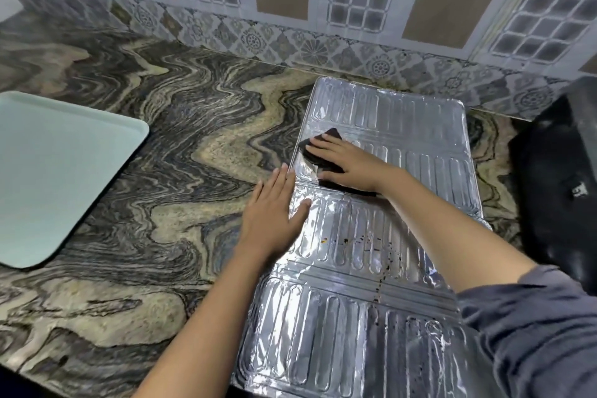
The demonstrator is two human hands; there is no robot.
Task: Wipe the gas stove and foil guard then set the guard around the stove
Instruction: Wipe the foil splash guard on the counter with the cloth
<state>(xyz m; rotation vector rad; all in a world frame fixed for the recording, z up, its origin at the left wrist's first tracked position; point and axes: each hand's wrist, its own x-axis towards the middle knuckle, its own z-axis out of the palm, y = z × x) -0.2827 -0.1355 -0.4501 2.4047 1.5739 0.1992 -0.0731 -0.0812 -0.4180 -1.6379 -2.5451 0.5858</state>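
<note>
A silver ribbed foil guard [397,126] lies flat and unfolded on the marbled counter, reaching from the back wall to the front edge. My right hand [349,165] presses a dark cloth [318,145] flat onto the guard's far left part. Fingers spread, my left hand [274,213] rests palm down on the guard's left edge, half on the counter. Dark specks [384,268] dot the guard's middle panel. The black gas stove [562,178] sits at the right edge, partly out of view.
A pale green tray [58,171] lies on the counter [168,145] at the left. A patterned tiled wall [290,10] runs along the back. Bare marbled counter lies between tray and guard.
</note>
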